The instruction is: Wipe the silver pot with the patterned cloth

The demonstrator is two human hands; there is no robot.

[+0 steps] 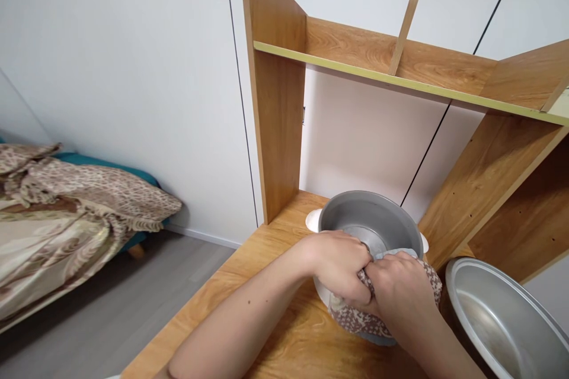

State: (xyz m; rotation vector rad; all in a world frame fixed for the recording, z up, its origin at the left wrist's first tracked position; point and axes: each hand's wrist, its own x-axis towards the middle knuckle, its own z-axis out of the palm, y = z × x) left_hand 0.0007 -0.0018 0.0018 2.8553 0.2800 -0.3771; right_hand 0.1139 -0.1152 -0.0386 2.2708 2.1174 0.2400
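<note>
A deep pot point(377, 213), grey inside with white side handles, stands upright on the wooden desk. Both hands meet at its near rim, gripping a brown-and-white patterned cloth point(362, 320) with a pale blue-grey side. My left hand point(344, 263) is closed on the cloth's left part, knuckles up. Right beside it, my right hand point(402, 284) is closed around the cloth too. The cloth hangs down over the near outside of the pot. My fingertips are hidden in its folds.
An oval metal basin point(502, 320) stands at the right, close to my right forearm. Behind the pot rises a wooden shelf unit point(280, 130) against a white wall. The desk's left edge drops to a grey floor point(178, 266). A bed with a patterned blanket point(106, 189) is at far left.
</note>
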